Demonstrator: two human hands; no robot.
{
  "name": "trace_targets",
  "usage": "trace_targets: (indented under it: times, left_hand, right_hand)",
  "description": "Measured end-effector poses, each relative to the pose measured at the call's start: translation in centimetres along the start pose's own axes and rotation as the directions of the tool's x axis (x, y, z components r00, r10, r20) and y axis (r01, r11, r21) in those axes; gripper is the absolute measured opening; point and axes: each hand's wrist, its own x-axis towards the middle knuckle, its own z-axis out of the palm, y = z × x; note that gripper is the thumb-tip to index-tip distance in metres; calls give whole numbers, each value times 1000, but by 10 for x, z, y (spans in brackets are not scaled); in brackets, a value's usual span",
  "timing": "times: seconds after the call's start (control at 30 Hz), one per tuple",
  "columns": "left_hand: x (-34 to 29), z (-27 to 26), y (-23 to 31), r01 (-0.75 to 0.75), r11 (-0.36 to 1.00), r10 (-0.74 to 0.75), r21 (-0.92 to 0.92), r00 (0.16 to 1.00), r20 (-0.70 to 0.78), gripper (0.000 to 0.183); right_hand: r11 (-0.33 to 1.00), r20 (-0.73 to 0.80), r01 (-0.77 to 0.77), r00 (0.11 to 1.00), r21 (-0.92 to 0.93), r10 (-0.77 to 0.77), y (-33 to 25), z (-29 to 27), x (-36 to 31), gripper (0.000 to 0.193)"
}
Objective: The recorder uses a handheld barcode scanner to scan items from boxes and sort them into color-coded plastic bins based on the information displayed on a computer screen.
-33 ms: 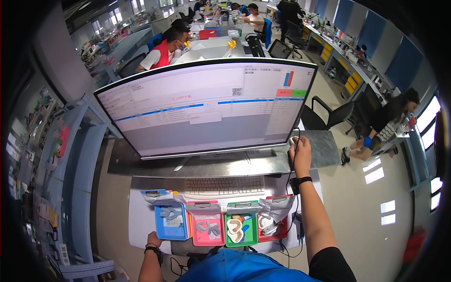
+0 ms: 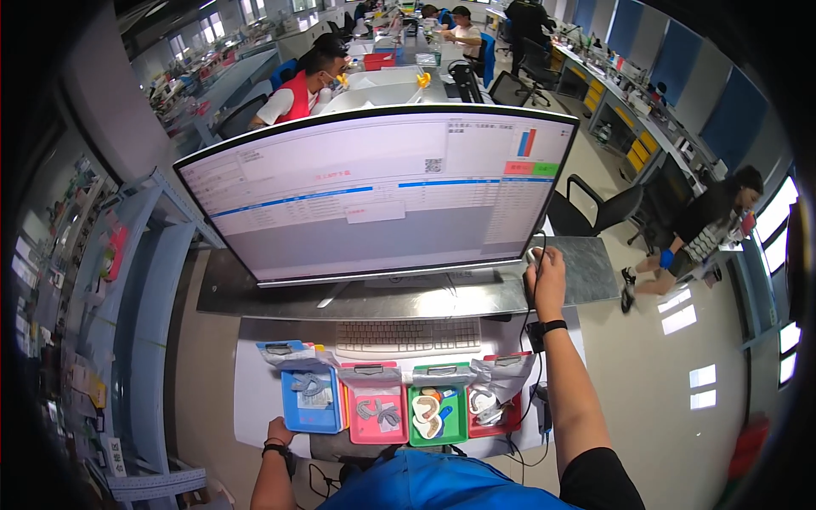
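Observation:
At the back right of the desk, my right hand [image 2: 549,274] is closed over a computer mouse [image 2: 534,254], beside a large monitor [image 2: 382,200] showing a table-like screen. My left hand [image 2: 279,432] rests at the desk's near left edge, against the corner of a blue tray [image 2: 311,422]; its fingers are too small and hidden to read. Grey dental pieces lie in the blue tray and in a pink tray [image 2: 379,437]. White and tan dental models [image 2: 427,416] fill a green tray [image 2: 439,441]. A red tray [image 2: 496,431] holds a white arch and a small bag.
A white keyboard [image 2: 408,337] lies between the trays and the monitor. Clipboards with papers lean behind the trays. Cables hang at the right desk edge. A blue-grey shelf [image 2: 157,297] stands left. One person [image 2: 718,212] bends at the right; others sit at benches beyond.
The view has shifted slightly. At the right, the bending person's legs and feet have changed place. My hands stay where they were, on the mouse and by the blue tray.

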Motion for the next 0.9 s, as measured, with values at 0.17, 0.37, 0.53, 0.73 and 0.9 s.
trace_targets:
  times: [0.17,0.37,0.53,0.73,0.9]
  left_hand:
    - [-2,0,0,1,1000,0,14,1000,-17,54]
    - [-1,1,-2,-46,999,45,-18,996,-72,51]
    - [1,2,-3,-60,998,60,-8,996,-60,52]
    - [3,3,-5,-59,998,58,-23,996,-63,51]
    - [6,6,-9,67,994,-67,-84,998,8,53]
  right_hand:
    - [1000,42,23,999,-17,-23,2,0,-2,36]
    - [998,78,49,996,-36,-46,1,-2,-2,37]
    - [998,100,52,994,-31,-49,0,-4,-1,38]
    - [996,70,79,995,-34,-77,0,-3,-2,38]
    - [998,47,59,997,-30,-57,-1,-2,-1,36]
